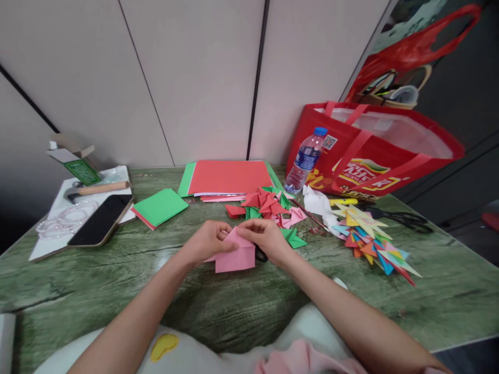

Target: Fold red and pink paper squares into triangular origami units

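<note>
A partly folded sheet of pink paper (236, 258) is held up over the green table, its top edge coming to a point. My left hand (212, 241) pinches it along the left side, thumb in front. At the peak, the fingertips of my right hand (268, 236) grip the paper from the other side. Just beyond my hands lies a pile of folded red, green and pink paper pieces (267, 202). Something dark, partly hidden by the paper and my right hand, rests on the table.
Coloured sheets (230, 176) lie at the back, with green paper squares (161, 206) to their left. A phone (102, 221) and a hammer (99, 190) are farther left. On the right stand a water bottle (306, 162) and red bag (351, 156), near multicoloured folded paper (374, 241) and scissors (405, 218).
</note>
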`<move>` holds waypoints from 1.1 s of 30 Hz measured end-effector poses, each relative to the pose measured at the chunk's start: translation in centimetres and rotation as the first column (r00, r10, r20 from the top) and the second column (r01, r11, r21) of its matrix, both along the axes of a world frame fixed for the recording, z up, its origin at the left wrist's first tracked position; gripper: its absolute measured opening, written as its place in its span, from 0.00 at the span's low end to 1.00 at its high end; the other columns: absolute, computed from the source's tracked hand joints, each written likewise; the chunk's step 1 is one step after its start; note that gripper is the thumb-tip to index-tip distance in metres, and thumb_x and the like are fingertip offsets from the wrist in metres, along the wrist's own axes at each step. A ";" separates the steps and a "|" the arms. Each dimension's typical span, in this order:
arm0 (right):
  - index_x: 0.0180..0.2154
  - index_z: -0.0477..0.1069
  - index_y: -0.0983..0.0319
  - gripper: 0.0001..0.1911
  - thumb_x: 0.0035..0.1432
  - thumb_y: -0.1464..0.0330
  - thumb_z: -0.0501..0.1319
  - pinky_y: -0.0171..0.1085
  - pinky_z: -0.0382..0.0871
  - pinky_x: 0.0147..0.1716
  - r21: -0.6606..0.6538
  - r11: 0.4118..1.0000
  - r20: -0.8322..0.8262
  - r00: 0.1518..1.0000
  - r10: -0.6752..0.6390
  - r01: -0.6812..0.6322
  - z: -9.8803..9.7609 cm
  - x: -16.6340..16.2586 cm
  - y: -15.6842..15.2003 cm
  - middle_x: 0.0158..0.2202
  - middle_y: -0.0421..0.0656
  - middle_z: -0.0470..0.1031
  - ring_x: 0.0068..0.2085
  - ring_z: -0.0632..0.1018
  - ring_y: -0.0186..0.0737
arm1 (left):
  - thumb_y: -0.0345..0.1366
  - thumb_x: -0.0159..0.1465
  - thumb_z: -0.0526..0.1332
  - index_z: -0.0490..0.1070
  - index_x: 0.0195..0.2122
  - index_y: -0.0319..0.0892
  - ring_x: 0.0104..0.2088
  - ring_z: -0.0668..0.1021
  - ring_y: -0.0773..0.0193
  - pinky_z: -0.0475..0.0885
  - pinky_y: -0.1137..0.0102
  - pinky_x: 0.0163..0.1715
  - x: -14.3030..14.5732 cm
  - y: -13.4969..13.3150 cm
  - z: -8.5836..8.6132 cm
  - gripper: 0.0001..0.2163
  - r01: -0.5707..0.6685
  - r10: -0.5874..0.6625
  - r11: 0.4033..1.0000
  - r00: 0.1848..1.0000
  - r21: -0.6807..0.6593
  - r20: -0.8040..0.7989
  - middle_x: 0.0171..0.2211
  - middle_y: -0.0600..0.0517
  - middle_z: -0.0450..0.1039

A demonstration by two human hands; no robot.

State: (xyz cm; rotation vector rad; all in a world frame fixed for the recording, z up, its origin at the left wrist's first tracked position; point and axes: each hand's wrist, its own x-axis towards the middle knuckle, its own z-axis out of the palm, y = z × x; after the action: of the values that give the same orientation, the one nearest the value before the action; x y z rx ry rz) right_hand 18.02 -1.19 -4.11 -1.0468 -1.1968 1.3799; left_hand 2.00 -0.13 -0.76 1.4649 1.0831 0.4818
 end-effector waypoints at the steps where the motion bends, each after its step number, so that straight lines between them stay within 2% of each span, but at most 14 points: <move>1: 0.25 0.74 0.62 0.09 0.40 0.63 0.65 0.32 0.60 0.24 0.009 1.000 0.016 1.000 -0.011 0.011 0.1 0.0 0.0 0.23 0.38 0.73 0.24 0.69 0.31 | 0.32 0.45 0.62 0.65 0.25 0.36 0.17 0.64 0.73 0.53 0.79 0.16 0.0 0.0 0.0 0.08 -0.001 0.002 1.000 1.000 -0.010 0.004 0.18 0.57 0.67; 6: 0.25 0.73 0.61 0.09 0.40 0.63 0.65 0.33 0.61 0.24 0.026 0.999 0.027 0.999 -0.041 0.041 0.0 -0.1 0.0 0.23 0.39 0.73 0.24 0.70 0.32 | 0.34 0.46 0.62 0.65 0.24 0.37 0.17 0.63 0.73 0.52 0.78 0.17 0.0 0.0 0.4 0.08 0.025 -0.023 0.999 0.999 -0.043 0.037 0.18 0.57 0.65; 11: 0.25 0.73 0.62 0.09 0.40 0.63 0.65 0.33 0.61 0.23 0.026 0.998 0.015 0.999 -0.048 0.048 -0.1 -0.1 0.1 0.23 0.39 0.73 0.24 0.70 0.32 | 0.42 0.50 0.61 0.62 0.20 0.38 0.16 0.55 0.75 0.46 0.77 0.16 -0.2 -0.1 0.8 0.13 0.060 -0.059 0.998 0.997 -0.009 0.045 0.15 0.60 0.56; 15: 0.25 0.73 0.62 0.10 0.40 0.62 0.65 0.33 0.61 0.24 0.034 0.998 0.031 0.998 -0.053 0.052 -0.1 -0.1 0.1 0.23 0.39 0.73 0.24 0.70 0.33 | 0.46 0.51 0.59 0.62 0.20 0.38 0.16 0.53 0.75 0.45 0.77 0.16 -0.3 -0.1 0.7 0.15 0.072 -0.073 0.997 0.997 0.012 0.032 0.15 0.60 0.54; 24: 0.24 0.73 0.62 0.09 0.41 0.63 0.64 0.33 0.62 0.25 0.065 0.996 0.060 0.996 -0.064 0.060 -0.1 -0.2 0.1 0.24 0.40 0.74 0.25 0.70 0.33 | 0.41 0.50 0.60 0.59 0.18 0.39 0.16 0.51 0.75 0.43 0.76 0.16 -0.2 -0.1 0.9 0.13 0.081 -0.082 0.997 0.996 0.019 0.027 0.15 0.61 0.51; 29: 0.23 0.72 0.61 0.09 0.41 0.62 0.64 0.34 0.62 0.25 0.098 0.992 0.099 0.992 -0.083 0.073 0.0 -0.3 0.1 0.23 0.40 0.74 0.25 0.71 0.34 | 0.44 0.49 0.60 0.60 0.19 0.39 0.17 0.51 0.75 0.44 0.76 0.16 -0.2 -0.2 0.9 0.14 0.092 -0.093 0.996 0.996 0.017 0.007 0.15 0.60 0.51; 33: 0.24 0.72 0.61 0.08 0.42 0.62 0.63 0.34 0.63 0.25 0.134 0.989 0.121 0.990 -0.072 0.055 0.0 -0.3 0.2 0.23 0.40 0.74 0.25 0.71 0.35 | 0.44 0.50 0.60 0.59 0.18 0.39 0.17 0.51 0.74 0.43 0.76 0.16 -0.1 -0.1 0.7 0.15 0.067 -0.065 0.995 0.998 0.079 -0.025 0.16 0.60 0.50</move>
State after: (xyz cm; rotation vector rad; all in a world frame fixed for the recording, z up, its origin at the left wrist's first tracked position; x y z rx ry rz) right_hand 17.77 -1.02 -4.15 -1.0831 -1.3159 1.1845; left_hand 1.87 -0.25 -0.09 1.5751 1.0394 0.4673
